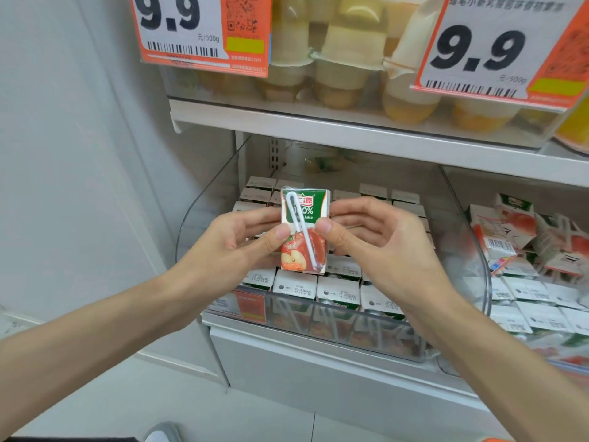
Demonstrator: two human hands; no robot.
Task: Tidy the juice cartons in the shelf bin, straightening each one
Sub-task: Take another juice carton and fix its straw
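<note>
A single juice carton is held upright between two bare hands, its printed front, green at the top and red apple below, facing the camera. A white bent straw in a clear wrapper runs slantwise down that front.

The left grip pinches the carton's left edge at about mid-height: the thumb tip presses on the front face and the fingers curl behind. The right grip mirrors it on the right edge, thumb tip on the front and fingers wrapped round the back. So the carton sits squarely between the two grips, each narrowed onto one side, with its top and bottom standing clear of both hands.

The carton hangs over the middle of the clear shelf bin, its lower edge just above the packed cartons that stand in rows there, white tops up with printed date codes. Whether it touches them cannot be told.

In the neighbouring bin to the right, the jumbled cartons at the back lie at mixed angles, while those nearer the front stand upright. On the shelf above sit pale jelly cups, partly behind two orange price tags reading 9.9.
</note>
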